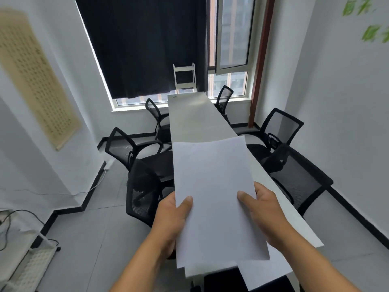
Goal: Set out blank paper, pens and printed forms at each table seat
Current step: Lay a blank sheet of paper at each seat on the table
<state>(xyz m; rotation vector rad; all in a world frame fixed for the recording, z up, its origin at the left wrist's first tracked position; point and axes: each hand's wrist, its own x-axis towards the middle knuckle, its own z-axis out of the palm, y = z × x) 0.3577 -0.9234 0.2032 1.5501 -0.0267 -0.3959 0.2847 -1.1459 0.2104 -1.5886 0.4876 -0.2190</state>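
Both hands hold a stack of blank white paper (212,186) above the near end of a long, narrow white surface (195,116). The left hand (170,220) grips the stack's left edge, thumb pressed flat on the top sheet and the other fingers hidden beneath; the right hand (263,209) grips the right edge the same way, thumb on top and the remaining fingers out of sight under the paper. The sheets are thin, smooth and rectangular, slightly fanned at the near edge, where at least three separate corners show; the exact number of sheets cannot be told. The far edge curves gently upward. The bare surface is matte and pale with squared edges. Five black office chairs are visible around it, with mesh backs and curved armrests: three on the left (126,148) and two on the right (280,127). One white slatted chair (184,77) stands at the far end, before a dark blind (143,45) covering most of the window. A beige scroll (35,76) with rows of small characters hangs on the left wall.
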